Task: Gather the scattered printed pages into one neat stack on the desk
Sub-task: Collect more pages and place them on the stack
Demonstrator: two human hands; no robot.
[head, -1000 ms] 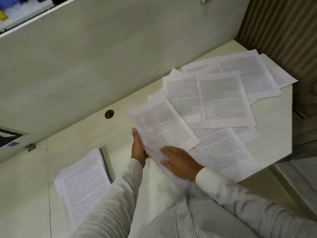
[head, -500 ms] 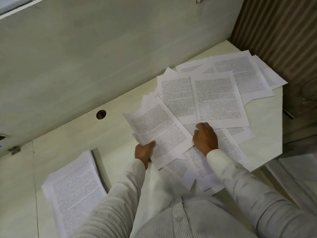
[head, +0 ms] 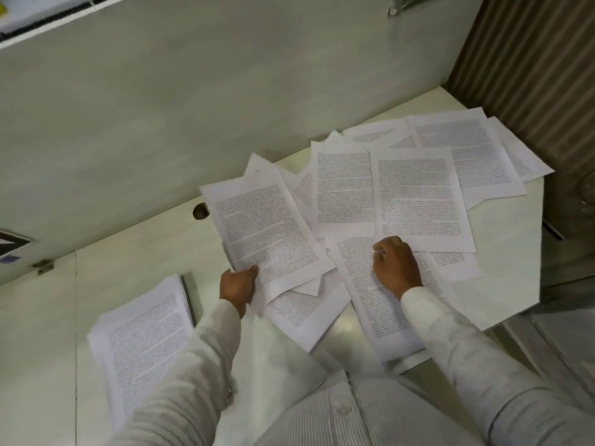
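The left hand [head: 238, 284] gripped gathered pages [head: 267, 233]; at three o'clock the right hand [head: 397, 268], grip unclear, lay curled on a sheet [head: 370, 310].

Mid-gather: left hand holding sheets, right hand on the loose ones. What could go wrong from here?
1. The left hand grips the held pages by one bottom corner; they look fanned and could slip or crease.
2. The long page under the right hand reaches the near edge of the desk; a pull might send it off.
3. The far pages lie at the desk's corner and could be knocked off.
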